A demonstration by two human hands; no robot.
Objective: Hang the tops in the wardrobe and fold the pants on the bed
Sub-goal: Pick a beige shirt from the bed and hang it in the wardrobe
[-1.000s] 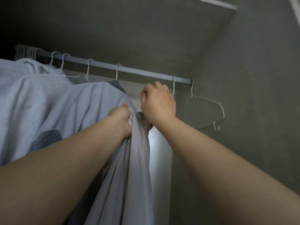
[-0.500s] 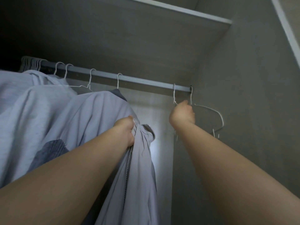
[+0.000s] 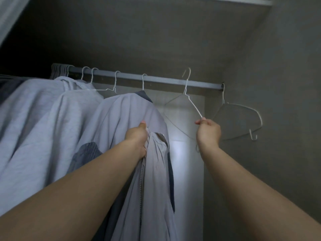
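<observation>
I face the open wardrobe from below its grey rail [image 3: 165,80]. My left hand [image 3: 137,136] grips a light grey zip-up top [image 3: 152,180] by its collar, held up in front of the hung clothes. My right hand [image 3: 207,130] pinches the shoulder of a white wire hanger [image 3: 188,94]. That hanger's hook sits lifted just above the rail, off it. Several tops hang on the rail to the left, the nearest a grey one [image 3: 125,112] with a dark collar.
Another bare white wire hanger [image 3: 243,119] hangs at the rail's right end, close to the wardrobe's side wall [image 3: 278,119]. A bunch of unused hangers [image 3: 59,70] is packed at the rail's left end. A shelf [image 3: 156,23] closes the space overhead.
My right hand took hold of the second hanger from the right and lifted its hook off the rail, drawing it down toward me. My left hand kept its grip on the top.
</observation>
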